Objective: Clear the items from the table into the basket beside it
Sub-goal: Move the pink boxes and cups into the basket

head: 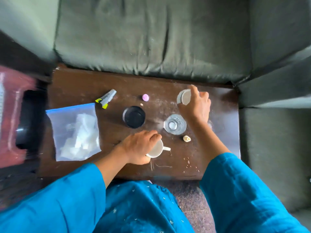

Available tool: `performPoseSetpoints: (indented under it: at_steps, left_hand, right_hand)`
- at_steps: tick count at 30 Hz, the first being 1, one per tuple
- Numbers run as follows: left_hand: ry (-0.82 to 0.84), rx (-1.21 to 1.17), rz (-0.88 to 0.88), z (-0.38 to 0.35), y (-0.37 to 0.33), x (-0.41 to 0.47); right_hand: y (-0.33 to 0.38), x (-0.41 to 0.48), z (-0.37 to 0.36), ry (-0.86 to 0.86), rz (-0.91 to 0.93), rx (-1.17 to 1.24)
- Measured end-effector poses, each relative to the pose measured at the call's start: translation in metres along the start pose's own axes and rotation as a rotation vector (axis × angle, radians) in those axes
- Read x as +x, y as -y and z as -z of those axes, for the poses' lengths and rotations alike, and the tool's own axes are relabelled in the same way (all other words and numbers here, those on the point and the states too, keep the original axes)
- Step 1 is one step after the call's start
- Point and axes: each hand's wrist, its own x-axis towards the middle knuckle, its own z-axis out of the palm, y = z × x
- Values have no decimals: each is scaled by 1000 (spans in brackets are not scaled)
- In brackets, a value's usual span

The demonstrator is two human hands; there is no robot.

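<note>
Dark brown wood forms the top of a low table (80, 84), seen from above, dusted with pale powder and a few crumbs near its front edge. A green cushioned sofa (151, 36) runs along its far side.

The person's left hand (139, 148) reaches in from a bright blue sleeve (55, 199) and closes its fingers over the rim of a small white ceramic cup (157, 149) with a handle pointing right, near the front of the table. The right hand (196, 105) grips a round grey-white lidded container (184, 99) at the far right of the table, fingers wrapped around its side; the container is tilted.

Between the two hands stands a clear drinking glass (175, 124), upright. Just beside it, toward the front, lies a tiny cream-coloured bottle (186, 138). Left of the glass sits a black round jar (134, 116). Farther back lie a small pink ball (145, 97) and a grey tool with yellow-green tips (106, 98). A clear zip bag with a blue seal strip (74, 132), holding white material, lies at the table's left end.

Off the left edge of the table, blurred, stands a reddish-pink basket (11, 125) with a black object (27, 118) inside it.
</note>
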Motion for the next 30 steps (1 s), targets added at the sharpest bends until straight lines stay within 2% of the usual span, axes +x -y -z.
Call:
performPoseSetpoints:
  at_steps: [4,10,15,18,22,25,30]
  left_hand:
    - [-178,-64,155,27,28,-59]
    - [-422,-147,583,62,103,-172]
    - [-589,-128,823,88,168,-254]
    - [-546,-4,1007,102,207,-290]
    - [-537,-36,1254,112,251,-321]
    - [-532,-86,1298,118,285,-337]
    - [-304,-149,1317,127,338,-352]
  right_hand:
    - [75,-25,-10,16,125,2]
    - [221,-81,-40,94,472,9]
    - [326,-125,-71,197,691,21]
    - [379,-146,-93,209,796,44]
    - [435,-162,-130,270,959,12]
    - [468,-167,-160,322,1031,-54]
    - [497,-169,-203,378,966,-130]
